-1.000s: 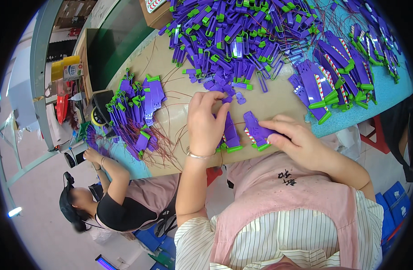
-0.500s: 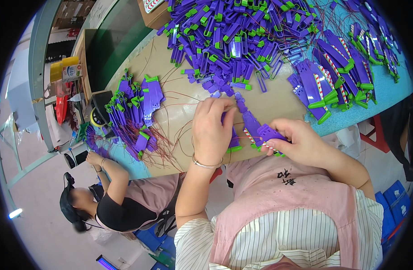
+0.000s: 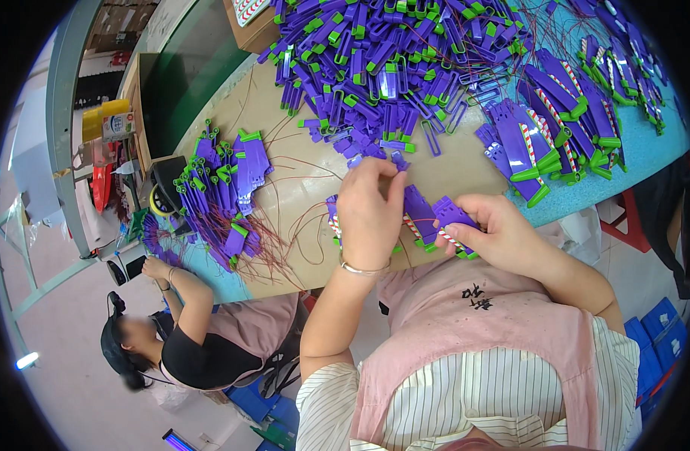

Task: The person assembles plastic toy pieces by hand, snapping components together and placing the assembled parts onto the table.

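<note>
Fingers bend over the tan table (image 3: 474, 173), whose purple-and-green heap (image 3: 375, 75) lies beyond: left hand (image 3: 369, 218) pointing forward, fingertips bunched, any hold unclear; right hand (image 3: 503, 231), angled inward, pinching a strip-edged purple piece (image 3: 450, 213) near the table's front edge, thumb on top.

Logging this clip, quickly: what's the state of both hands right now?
Left hand: curled by small purple parts; whether it grips one cannot be told.
Right hand: closed, holding a flat purple piece.

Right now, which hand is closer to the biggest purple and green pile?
Left. The left hand is just short of the pile; the right hand is farther back, rightward.
</note>
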The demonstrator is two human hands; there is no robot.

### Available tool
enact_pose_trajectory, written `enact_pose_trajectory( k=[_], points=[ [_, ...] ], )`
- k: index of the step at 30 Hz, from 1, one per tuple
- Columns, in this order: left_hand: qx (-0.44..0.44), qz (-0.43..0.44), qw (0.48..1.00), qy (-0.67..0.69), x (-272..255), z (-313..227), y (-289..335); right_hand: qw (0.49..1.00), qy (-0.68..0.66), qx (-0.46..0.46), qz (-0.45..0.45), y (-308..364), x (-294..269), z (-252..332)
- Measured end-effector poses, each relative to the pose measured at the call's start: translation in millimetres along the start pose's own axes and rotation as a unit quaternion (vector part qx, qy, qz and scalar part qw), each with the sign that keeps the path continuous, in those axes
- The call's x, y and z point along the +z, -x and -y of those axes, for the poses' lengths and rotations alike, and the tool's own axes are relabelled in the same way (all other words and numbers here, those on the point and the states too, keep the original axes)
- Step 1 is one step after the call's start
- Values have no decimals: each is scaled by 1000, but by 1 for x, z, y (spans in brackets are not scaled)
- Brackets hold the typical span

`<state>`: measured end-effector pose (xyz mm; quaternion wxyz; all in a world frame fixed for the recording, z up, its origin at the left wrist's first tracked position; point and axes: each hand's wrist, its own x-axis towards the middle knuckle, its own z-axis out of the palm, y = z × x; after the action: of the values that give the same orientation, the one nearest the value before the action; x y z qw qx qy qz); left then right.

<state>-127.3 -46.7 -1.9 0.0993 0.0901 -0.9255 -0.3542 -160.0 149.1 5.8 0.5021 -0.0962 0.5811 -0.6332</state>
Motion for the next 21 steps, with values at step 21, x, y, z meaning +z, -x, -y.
enact_pose_trajectory(
  k=[21],
  points=[
    [60, 18, 992, 113, -9, -39, 23, 929, 270, -207, -146, 3, 5, 4]
  ],
)
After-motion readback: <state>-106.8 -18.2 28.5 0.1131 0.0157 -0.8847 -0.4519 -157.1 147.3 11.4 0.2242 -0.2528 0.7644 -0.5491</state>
